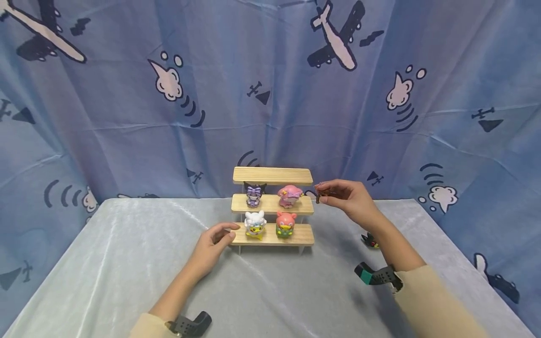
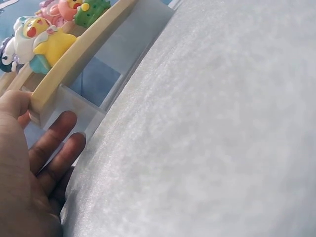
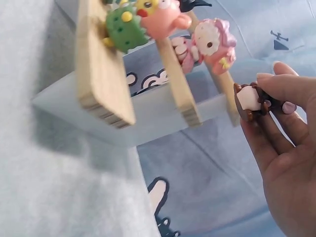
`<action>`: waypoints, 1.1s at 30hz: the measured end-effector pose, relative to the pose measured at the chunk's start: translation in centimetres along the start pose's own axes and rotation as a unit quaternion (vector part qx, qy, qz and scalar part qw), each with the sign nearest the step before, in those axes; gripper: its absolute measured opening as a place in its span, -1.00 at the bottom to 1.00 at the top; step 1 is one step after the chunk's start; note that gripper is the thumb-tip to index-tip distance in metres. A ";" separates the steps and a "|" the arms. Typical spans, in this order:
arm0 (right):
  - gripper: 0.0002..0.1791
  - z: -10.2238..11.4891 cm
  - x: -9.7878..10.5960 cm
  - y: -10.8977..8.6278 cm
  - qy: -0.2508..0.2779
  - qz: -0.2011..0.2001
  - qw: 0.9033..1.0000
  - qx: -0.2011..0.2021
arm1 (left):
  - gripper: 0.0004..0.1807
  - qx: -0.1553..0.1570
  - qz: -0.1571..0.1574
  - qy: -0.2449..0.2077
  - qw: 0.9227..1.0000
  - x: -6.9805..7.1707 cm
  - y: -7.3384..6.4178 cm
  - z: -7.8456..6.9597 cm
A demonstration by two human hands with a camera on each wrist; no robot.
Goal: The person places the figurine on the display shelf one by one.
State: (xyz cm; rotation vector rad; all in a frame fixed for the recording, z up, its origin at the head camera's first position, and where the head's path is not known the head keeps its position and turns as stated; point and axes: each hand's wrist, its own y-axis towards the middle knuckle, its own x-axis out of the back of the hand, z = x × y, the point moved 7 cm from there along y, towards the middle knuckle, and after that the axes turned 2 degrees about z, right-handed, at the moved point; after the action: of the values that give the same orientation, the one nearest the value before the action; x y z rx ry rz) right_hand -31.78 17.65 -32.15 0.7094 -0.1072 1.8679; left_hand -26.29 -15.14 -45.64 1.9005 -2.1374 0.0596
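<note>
A three-tier wooden display shelf [image 1: 272,174] stands near the back of the table. My left hand [image 1: 213,246] grips the left end of its lowest board [image 2: 89,52] between thumb and forefinger, the other fingers spread below. In my right hand [image 1: 352,202] a small brown figurine [image 3: 249,98] with a pale front is pinched, held just off the shelf's right end. The lowest board bears a white-hooded yellow figurine [image 1: 255,225] and a pink-and-green one [image 1: 285,224]. On the middle board sit a black-and-purple figurine [image 1: 254,195] and a pink one [image 1: 289,196].
A small black figurine [image 1: 370,240] lies on the table beneath my right forearm. The table has a pale, soft cloth [image 1: 270,291] over it. Behind hangs a blue curtain [image 1: 228,94] printed with airplanes, meeting the table's back edge.
</note>
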 end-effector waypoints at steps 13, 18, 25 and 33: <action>-0.67 2.1 -0.5 3.5 -0.003 0.003 1.000 0.005 | -0.76 0.005 0.003 0.003 1.000 -0.1 -0.1 0.2; -0.68 2.4 -1.0 4.7 -0.004 0.013 1.000 0.003 | -0.76 0.008 0.005 0.001 1.000 -0.2 -0.1 0.2; -0.68 3.2 -1.8 6.6 -0.019 0.018 1.000 0.005 | -0.76 0.004 0.004 0.000 1.000 -0.2 0.0 0.1; -0.71 4.9 -3.2 8.5 -0.040 0.032 0.999 0.019 | -0.75 -0.004 0.008 -0.003 1.000 -0.4 0.2 0.2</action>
State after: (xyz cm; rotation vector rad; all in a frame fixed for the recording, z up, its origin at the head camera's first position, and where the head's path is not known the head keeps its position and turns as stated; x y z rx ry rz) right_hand -36.39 9.54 -27.64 0.8157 -0.1487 1.9058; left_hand -26.48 -14.81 -45.91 1.8808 -2.1542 0.0504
